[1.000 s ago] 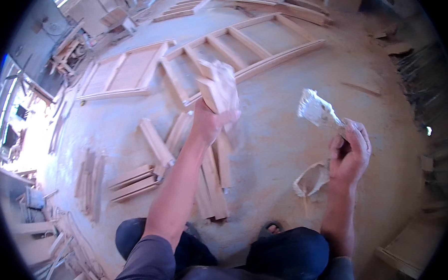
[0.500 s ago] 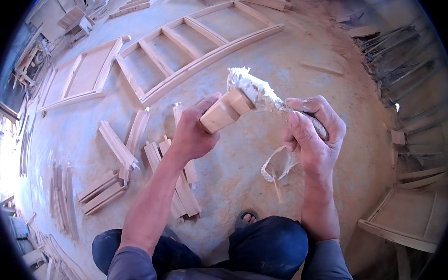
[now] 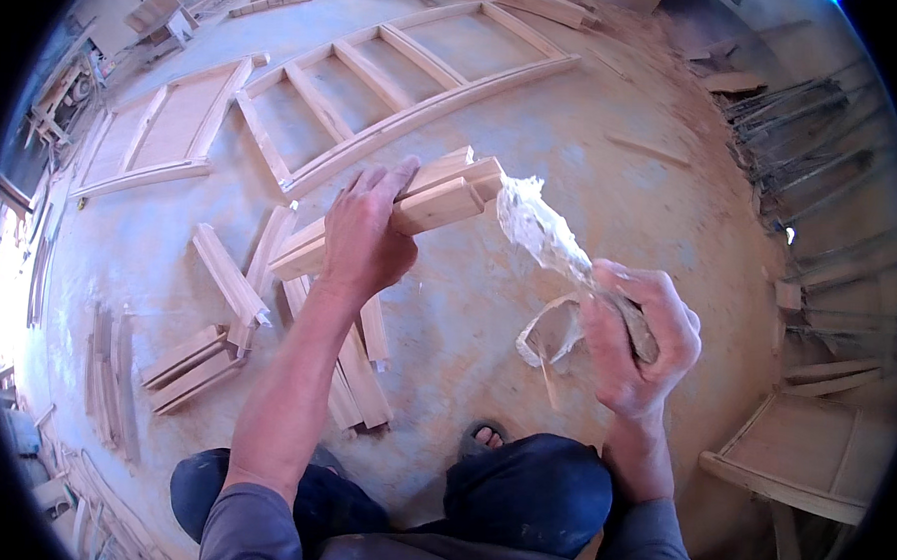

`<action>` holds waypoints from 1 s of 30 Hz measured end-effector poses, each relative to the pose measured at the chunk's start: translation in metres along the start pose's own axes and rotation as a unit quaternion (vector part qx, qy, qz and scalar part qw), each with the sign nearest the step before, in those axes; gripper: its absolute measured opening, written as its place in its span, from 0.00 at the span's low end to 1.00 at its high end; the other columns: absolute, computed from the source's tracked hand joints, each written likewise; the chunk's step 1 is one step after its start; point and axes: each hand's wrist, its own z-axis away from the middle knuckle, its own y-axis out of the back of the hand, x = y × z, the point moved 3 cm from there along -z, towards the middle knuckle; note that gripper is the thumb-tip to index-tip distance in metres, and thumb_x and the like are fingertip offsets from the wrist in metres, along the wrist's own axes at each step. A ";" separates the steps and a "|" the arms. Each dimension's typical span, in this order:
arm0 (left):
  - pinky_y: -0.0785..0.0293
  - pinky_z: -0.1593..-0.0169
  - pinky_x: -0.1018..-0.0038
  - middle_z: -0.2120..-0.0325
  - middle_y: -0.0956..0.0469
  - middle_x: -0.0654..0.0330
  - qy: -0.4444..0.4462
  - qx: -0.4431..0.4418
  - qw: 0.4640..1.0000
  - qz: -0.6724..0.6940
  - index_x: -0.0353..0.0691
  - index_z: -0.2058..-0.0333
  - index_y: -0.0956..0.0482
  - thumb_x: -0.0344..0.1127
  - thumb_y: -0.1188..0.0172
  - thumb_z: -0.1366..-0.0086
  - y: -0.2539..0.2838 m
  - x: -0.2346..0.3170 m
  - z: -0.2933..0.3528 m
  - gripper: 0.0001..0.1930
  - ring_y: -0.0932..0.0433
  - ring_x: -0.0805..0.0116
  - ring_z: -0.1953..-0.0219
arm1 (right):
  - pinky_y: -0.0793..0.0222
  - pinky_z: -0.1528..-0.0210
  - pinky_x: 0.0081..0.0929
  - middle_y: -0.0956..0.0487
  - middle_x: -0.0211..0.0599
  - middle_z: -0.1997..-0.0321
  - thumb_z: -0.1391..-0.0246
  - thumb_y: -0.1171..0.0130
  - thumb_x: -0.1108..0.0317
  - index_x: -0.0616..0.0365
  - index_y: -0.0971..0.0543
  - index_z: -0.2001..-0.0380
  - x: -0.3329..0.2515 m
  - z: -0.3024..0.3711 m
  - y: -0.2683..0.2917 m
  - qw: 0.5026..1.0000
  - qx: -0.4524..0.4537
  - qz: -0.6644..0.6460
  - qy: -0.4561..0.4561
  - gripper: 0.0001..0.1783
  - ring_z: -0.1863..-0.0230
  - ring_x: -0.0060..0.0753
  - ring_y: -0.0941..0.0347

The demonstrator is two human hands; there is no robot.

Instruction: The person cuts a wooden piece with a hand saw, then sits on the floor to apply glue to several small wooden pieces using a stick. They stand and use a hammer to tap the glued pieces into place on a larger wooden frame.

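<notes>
My left hand (image 3: 369,231) is closed around a pale wooden rail (image 3: 437,207) with a groove along its length and a stepped, cut end. It holds the rail up off the floor, slanting up to the right. In my right hand (image 3: 644,341) is the handle of a brush-like tool (image 3: 543,229), its head thickly coated with white paste that looks like glue. The coated head meets or nearly meets the rail's cut end. Below, on the floor, lies a whitish, paste-smeared loop or open container (image 3: 551,333) with a thin stick in it.
Several loose wooden rails (image 3: 230,276) lie on the dusty floor at left, some under my left forearm. Beyond them lie a ladder-like wooden frame (image 3: 431,114) and a smaller panelled frame (image 3: 153,179). A wooden panel (image 3: 792,445) stands at right, below dark rods (image 3: 796,115) along the wall.
The rail has turned from end-on to lengthwise, its grooved side now showing. My right hand has moved slightly right and down, and the coated head now points up-left beside the rail's end.
</notes>
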 end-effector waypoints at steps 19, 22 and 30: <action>0.30 0.48 0.61 0.64 0.25 0.55 0.001 -0.045 0.988 -0.145 0.45 0.44 0.21 0.20 0.43 0.56 -0.006 0.007 0.012 0.35 0.25 0.54 0.54 | 0.33 0.78 0.36 0.27 0.36 0.79 0.56 0.33 0.76 0.59 0.20 0.64 0.048 0.026 -0.044 0.945 -0.186 0.243 0.117 0.13 0.80 0.39 0.27; 0.30 0.47 0.61 0.63 0.25 0.55 0.044 0.044 0.997 0.039 0.43 0.44 0.21 0.19 0.44 0.56 0.003 0.004 -0.006 0.35 0.25 0.54 0.53 | 0.30 0.76 0.33 0.22 0.39 0.75 0.54 0.34 0.76 0.60 0.18 0.64 0.087 0.044 -0.031 0.956 -0.187 0.226 0.027 0.11 0.78 0.40 0.26; 0.31 0.49 0.62 0.63 0.26 0.57 -0.171 0.047 0.978 -0.106 0.42 0.44 0.21 0.20 0.40 0.57 0.026 0.020 -0.038 0.35 0.26 0.54 0.56 | 0.34 0.76 0.20 0.23 0.29 0.79 0.46 0.37 0.73 0.67 0.16 0.63 0.084 0.019 0.018 0.926 0.047 -0.195 -0.320 0.09 0.78 0.18 0.29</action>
